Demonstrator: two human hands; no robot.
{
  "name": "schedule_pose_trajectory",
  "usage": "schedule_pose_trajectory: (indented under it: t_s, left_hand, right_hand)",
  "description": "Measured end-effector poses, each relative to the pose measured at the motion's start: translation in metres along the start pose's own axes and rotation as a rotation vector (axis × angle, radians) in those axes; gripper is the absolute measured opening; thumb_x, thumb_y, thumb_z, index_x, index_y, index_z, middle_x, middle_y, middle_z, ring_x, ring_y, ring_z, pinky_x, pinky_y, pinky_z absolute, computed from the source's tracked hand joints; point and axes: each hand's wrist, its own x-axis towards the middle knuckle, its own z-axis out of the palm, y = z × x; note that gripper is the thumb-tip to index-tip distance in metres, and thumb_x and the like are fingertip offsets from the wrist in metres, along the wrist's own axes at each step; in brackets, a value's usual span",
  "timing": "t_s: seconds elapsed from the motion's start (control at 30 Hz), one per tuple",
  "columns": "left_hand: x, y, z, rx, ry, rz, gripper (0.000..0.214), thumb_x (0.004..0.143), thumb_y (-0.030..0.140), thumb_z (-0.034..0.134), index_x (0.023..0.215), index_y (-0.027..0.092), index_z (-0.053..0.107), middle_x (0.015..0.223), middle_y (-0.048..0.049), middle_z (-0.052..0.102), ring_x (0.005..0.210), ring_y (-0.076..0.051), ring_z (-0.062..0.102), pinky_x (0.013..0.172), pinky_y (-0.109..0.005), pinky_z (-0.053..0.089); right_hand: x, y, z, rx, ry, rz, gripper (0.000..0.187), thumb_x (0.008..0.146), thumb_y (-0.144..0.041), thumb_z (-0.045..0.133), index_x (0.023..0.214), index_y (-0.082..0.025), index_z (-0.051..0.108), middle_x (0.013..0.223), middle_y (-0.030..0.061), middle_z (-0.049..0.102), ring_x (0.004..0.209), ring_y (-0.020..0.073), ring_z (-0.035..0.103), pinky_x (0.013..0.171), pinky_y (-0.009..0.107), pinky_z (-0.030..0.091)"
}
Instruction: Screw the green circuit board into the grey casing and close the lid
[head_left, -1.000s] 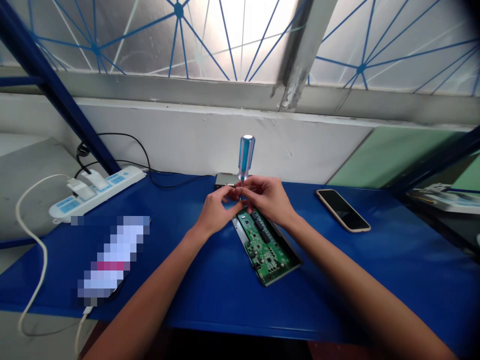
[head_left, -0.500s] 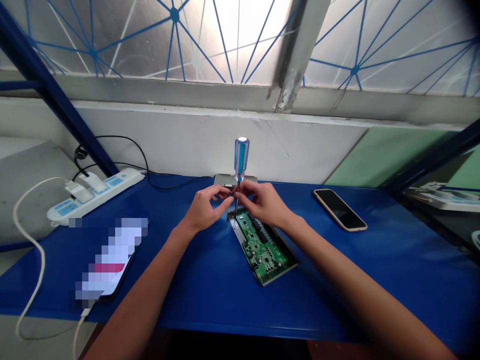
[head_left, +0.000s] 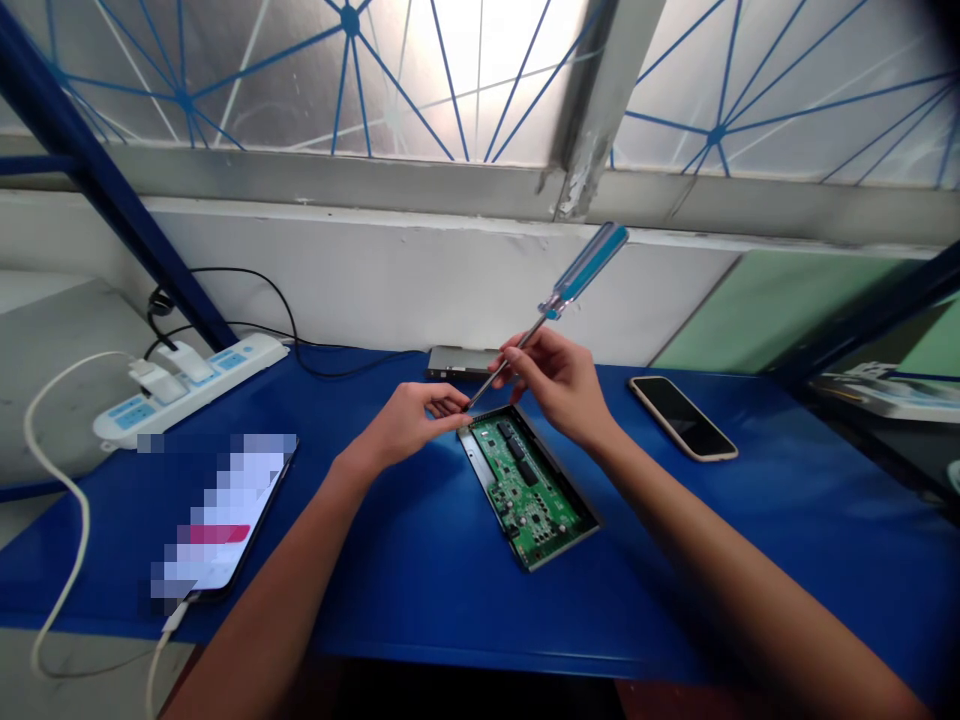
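My right hand (head_left: 555, 378) grips a screwdriver (head_left: 585, 270) by its metal shaft. The clear and blue handle leans up to the right, and the tip points down left. My left hand (head_left: 412, 420) is closed, thumb and fingertips together beside the screwdriver's tip, at the far left corner of an open metal case. Whatever sits between those fingers is too small to make out. Inside the case (head_left: 480, 462) lies a green circuit board (head_left: 536, 510) with black chips and small parts.
Against the wall lies a flat grey metal cover (head_left: 457, 362). A phone (head_left: 682, 418) rests at the right; a lit phone (head_left: 232, 520) on a white cable is at the left. Behind it stands a white power strip (head_left: 217, 375) with plugs and a black cord. All are on a blue table (head_left: 420, 600).
The screwdriver has tipped from upright to a slant up to the right. My right hand has moved right and slightly up with it, and my left fingertips have come down to the case corner.
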Motion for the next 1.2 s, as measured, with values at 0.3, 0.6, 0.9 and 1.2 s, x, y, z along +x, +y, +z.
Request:
schedule_pose_trajectory:
  t_s: [0.3,0.6,0.9,1.2]
  left_hand:
    - [-0.006,0.003,-0.031,0.132,-0.001,-0.132,0.017,0.084,0.034,0.073,0.086,0.018,0.079,0.084,-0.0055,0.078,0.078,-0.018,0.069,0.074,-0.030,0.053]
    - [-0.015,-0.015,-0.050,0.348,-0.069,-0.411,0.011,0.078,0.027,0.072,0.083,0.019,0.079,0.082,-0.0066,0.077,0.079,-0.024,0.072,0.071,-0.030,0.052]
    - [-0.011,-0.031,-0.041,0.484,0.026,-0.230,0.018,0.085,0.031,0.067,0.093,0.021,0.080,0.103,-0.0095,0.075,0.093,-0.025,0.069,0.080,-0.034,0.051]
    - [0.004,-0.023,0.019,0.348,0.050,-0.028,0.022,0.092,0.033,0.061,0.097,0.019,0.079,0.096,-0.0085,0.076,0.087,-0.020,0.067,0.078,-0.033,0.051]
  right_hand:
    - [-0.010,0.013,-0.011,0.142,0.238,0.065,0.026,0.088,-0.043,0.073,0.093,-0.020,0.063,0.095,0.0087,0.078,0.069,0.0177,0.073,0.051,0.028,0.058]
    - [-0.036,0.035,-0.050,0.107,0.305,0.182,0.031,0.085,-0.045,0.077,0.091,-0.017,0.066,0.093,0.0097,0.078,0.066,0.0171,0.072,0.050,0.026,0.055]
    - [-0.059,0.044,-0.105,-0.213,0.353,0.287,0.033,0.087,-0.052,0.070,0.086,-0.023,0.056,0.053,-0.0086,0.048,0.038,0.0096,0.044,0.040,0.024,0.036]
    - [-0.063,0.044,-0.099,-1.037,-0.136,0.429,0.029,0.090,-0.046,0.055,0.079,-0.021,0.066,0.064,0.0026,0.064,0.056,0.0178,0.054,0.053,0.029,0.031]
